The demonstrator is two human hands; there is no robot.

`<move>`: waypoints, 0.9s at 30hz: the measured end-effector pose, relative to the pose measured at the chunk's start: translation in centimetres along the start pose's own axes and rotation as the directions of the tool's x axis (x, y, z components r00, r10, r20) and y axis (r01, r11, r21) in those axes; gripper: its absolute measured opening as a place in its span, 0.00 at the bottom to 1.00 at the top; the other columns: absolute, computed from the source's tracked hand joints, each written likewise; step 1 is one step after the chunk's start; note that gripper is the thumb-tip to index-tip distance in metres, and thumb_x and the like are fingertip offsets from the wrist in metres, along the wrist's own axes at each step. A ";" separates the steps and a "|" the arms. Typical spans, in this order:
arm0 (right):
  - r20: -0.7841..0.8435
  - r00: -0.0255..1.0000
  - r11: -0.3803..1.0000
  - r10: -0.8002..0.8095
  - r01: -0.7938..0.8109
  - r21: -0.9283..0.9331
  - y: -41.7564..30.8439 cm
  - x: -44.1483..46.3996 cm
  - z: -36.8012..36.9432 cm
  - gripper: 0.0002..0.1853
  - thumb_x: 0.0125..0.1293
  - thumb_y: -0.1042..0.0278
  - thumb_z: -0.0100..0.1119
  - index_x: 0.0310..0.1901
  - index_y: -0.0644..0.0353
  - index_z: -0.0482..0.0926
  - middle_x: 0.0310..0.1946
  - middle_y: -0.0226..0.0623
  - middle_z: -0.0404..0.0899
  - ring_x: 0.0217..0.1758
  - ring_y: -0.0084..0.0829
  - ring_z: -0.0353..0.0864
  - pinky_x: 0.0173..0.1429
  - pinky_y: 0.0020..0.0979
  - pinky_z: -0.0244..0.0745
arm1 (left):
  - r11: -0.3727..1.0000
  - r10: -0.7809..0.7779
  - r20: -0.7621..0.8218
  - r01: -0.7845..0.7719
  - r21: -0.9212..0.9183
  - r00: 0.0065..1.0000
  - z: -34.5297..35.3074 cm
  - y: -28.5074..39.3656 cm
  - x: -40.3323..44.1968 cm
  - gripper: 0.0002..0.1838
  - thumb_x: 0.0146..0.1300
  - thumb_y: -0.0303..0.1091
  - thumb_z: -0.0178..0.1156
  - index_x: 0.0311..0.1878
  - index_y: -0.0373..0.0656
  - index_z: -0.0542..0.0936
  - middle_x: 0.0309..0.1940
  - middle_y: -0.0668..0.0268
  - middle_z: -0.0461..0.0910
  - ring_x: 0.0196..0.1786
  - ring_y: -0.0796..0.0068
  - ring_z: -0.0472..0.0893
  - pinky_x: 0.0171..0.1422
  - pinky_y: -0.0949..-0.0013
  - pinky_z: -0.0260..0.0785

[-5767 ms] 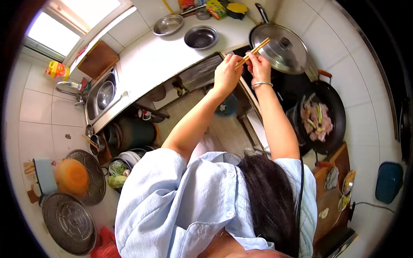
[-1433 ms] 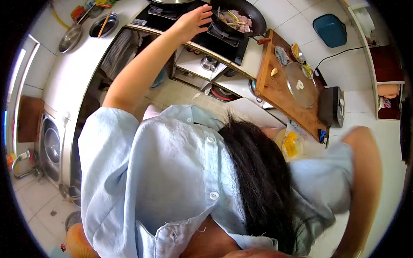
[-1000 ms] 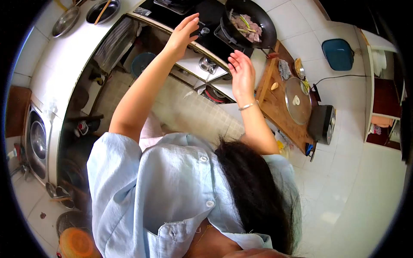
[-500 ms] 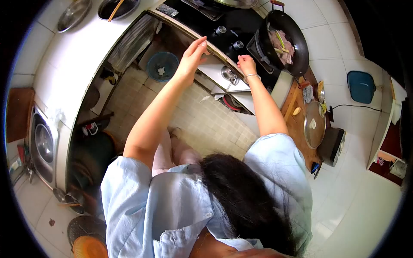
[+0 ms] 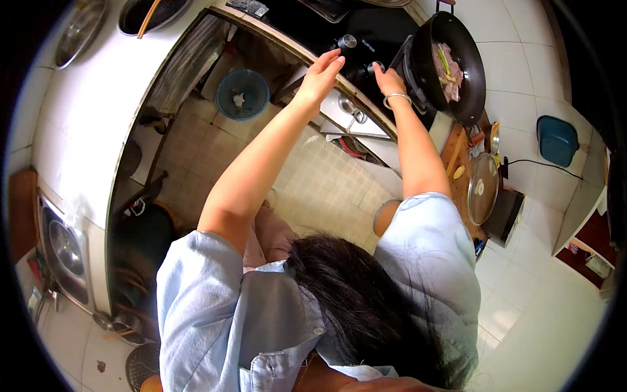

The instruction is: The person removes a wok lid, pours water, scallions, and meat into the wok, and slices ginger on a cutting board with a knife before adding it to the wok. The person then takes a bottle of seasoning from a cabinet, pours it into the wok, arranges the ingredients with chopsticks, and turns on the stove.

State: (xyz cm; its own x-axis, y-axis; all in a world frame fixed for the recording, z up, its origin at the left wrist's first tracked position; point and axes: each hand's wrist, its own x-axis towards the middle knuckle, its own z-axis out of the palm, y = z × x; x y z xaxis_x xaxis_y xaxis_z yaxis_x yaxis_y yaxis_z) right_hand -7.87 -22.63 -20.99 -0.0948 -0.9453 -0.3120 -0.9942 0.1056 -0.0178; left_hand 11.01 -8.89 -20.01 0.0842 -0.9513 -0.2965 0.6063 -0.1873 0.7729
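My right hand (image 5: pixel 390 82), with a bracelet at the wrist, has its fingers closed at the right stove knob (image 5: pixel 375 67). My left hand (image 5: pixel 320 80) is held just in front of the stove edge, empty, its fingers stretched out, below the left stove knob (image 5: pixel 347 42). Right of my right hand, a black wok (image 5: pixel 473 81) stands on the black glass stove (image 5: pixel 392 26). Pink meat pieces (image 5: pixel 450 89) and a green stalk (image 5: pixel 443 59) lie in it.
Chopsticks (image 5: pixel 149 18) rest on a dark bowl (image 5: pixel 130 19) at the upper left. Below are a sink (image 5: pixel 81 274) and a blue bin (image 5: pixel 242 95) on the floor. Right of the stove are a wooden board (image 5: pixel 457 147) and glass lid (image 5: pixel 483 189).
Earlier both hands held chopsticks over the stove; these now lie on the dark bowl. Since half a second ago, my left hand has moved right and up, and my right hand has reached the knob.
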 end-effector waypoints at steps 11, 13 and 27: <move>0.390 0.920 0.999 0.038 -0.044 0.007 -0.7 2.9 -0.9 0.39 0.68 0.37 0.32 0.52 0.72 0.75 0.54 0.61 0.71 0.60 0.52 0.70 0.64 0.43 0.63 | 0.999 -0.037 0.002 0.037 -0.029 0.999 -1.6 -0.1 1.7 0.27 0.66 0.48 0.55 0.65 0.49 0.68 0.60 0.64 0.70 0.62 0.71 0.68 0.62 0.65 0.61; 0.309 0.948 0.996 -0.074 0.085 -0.021 0.6 4.8 0.6 0.34 0.68 0.39 0.39 0.44 0.71 0.78 0.42 0.58 0.77 0.51 0.52 0.76 0.55 0.43 0.67 | 0.999 -0.040 0.009 0.040 -0.022 0.999 -1.5 -0.2 2.0 0.27 0.66 0.48 0.55 0.64 0.48 0.68 0.60 0.64 0.70 0.62 0.71 0.68 0.62 0.65 0.61; 0.366 0.872 0.820 -0.326 0.454 -0.350 -1.0 3.9 -1.0 0.23 0.68 0.56 0.49 0.51 0.72 0.64 0.49 0.63 0.74 0.56 0.53 0.74 0.59 0.42 0.68 | 0.998 -0.065 0.018 0.065 -0.027 0.998 -0.1 -0.8 2.7 0.25 0.67 0.47 0.53 0.62 0.44 0.70 0.56 0.61 0.72 0.62 0.68 0.70 0.62 0.64 0.63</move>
State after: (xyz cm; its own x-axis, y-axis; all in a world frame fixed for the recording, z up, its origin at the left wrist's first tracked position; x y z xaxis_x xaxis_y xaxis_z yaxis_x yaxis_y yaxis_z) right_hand -7.29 -26.74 -21.28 0.2599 -0.7456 -0.6136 -0.8754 -0.4501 0.1762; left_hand 10.85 -11.24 -21.49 0.0306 -0.9413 -0.3361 0.6314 -0.2425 0.7366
